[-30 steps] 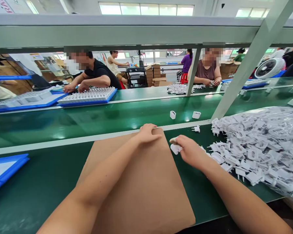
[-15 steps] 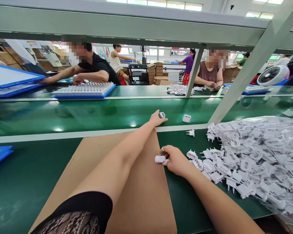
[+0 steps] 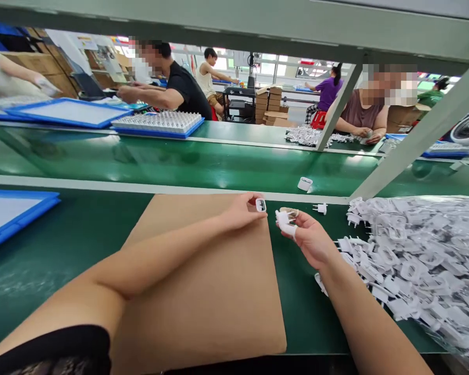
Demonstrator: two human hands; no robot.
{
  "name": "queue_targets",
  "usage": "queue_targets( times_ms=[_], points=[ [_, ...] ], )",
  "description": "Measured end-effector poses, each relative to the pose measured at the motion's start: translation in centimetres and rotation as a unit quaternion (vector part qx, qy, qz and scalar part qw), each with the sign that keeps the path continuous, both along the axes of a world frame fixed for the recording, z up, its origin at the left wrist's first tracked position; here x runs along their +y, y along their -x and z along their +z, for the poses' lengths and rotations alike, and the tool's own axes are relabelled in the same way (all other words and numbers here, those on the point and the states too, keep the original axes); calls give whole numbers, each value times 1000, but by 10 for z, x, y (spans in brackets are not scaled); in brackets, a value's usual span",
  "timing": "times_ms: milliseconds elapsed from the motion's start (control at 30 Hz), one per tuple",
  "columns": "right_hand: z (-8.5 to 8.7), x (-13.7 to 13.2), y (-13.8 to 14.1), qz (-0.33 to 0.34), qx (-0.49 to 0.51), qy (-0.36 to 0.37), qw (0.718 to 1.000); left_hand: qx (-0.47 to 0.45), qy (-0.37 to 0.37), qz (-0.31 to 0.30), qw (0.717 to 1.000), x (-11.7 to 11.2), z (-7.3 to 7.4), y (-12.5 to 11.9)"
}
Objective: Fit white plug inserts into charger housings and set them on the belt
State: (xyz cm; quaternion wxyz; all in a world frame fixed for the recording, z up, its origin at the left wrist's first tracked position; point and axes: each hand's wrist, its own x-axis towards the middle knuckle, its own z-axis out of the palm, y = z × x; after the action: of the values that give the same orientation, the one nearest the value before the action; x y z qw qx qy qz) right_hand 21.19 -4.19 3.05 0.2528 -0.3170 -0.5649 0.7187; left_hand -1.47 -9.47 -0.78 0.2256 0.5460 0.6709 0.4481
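My left hand point(image 3: 245, 210) pinches a small white plastic housing point(image 3: 260, 204) above the far edge of a brown cardboard sheet point(image 3: 203, 281). My right hand point(image 3: 308, 237) is just to its right, palm up, fingers closed on a white plug part point(image 3: 284, 223). The two hands are a few centimetres apart. A large heap of white plug parts point(image 3: 414, 250) lies to the right on the green bench point(image 3: 62, 250), partly on clear plastic.
One white housing point(image 3: 304, 183) sits on the green conveyor belt point(image 3: 180, 161) and one plug part point(image 3: 320, 209) near the bench edge. A blue tray point(image 3: 8, 211) lies at left. Grey frame posts point(image 3: 414, 146) slant at right. Other people work across the belt with blue trays point(image 3: 156, 124).
My left hand picked the white housing off the belt and drew it back toward me. My right hand rose from the bench with its plug part and turned palm up.
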Motion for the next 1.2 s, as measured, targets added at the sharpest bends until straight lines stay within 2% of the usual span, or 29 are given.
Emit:
queue_targets(
  times_ms=[33, 100, 167, 233, 333, 433, 533, 633, 700, 800, 900, 967, 1033, 1133, 1200],
  points=[
    [5, 0, -1, -2, 25, 57, 998, 0, 7, -17, 1000, -17, 1, -6],
    [12, -3, 0, 12, 48, 127, 991, 7, 23, -35, 999, -44, 3, -16],
    [15, -8, 2, 26, 49, 154, 986, 9, 34, -31, 999, -59, 3, -24],
    [14, -13, 5, 31, 40, 159, 986, -2, 30, -28, 999, -65, 0, -26],
    [10, -17, 8, 23, 11, 140, 990, -25, 26, -53, 998, -64, -5, -22],
    [7, -19, 10, 17, -27, 69, 997, -40, 38, -84, 995, -60, -6, -16],
    [5, -22, 12, 3, -51, -18, 999, -44, 44, -73, 995, -57, -6, -16],
    [3, -24, 15, -13, -60, -74, 995, -63, 45, -72, 994, -57, -6, -18],
    [2, -24, 15, -12, -59, -76, 995, -95, 45, -102, 989, -57, -7, -18],
    [4, -23, 13, 1, -54, -29, 998, -138, 46, -142, 979, -59, -8, -17],
    [6, -22, 13, 11, -44, -22, 999, -133, 44, -120, 983, -60, -8, -20],
    [5, -23, 14, 5, -41, -76, 996, -139, 46, -116, 982, -62, -8, -22],
    [4, -26, 14, -17, -54, -181, 982, -177, 52, -137, 973, -62, -7, -23],
    [3, -29, 13, -49, -85, -353, 930, -196, 63, -150, 967, -63, -6, -22],
    [4, -31, 11, -36, -109, -422, 899, -173, 67, -139, 973, -62, -6, -21]
  ],
)
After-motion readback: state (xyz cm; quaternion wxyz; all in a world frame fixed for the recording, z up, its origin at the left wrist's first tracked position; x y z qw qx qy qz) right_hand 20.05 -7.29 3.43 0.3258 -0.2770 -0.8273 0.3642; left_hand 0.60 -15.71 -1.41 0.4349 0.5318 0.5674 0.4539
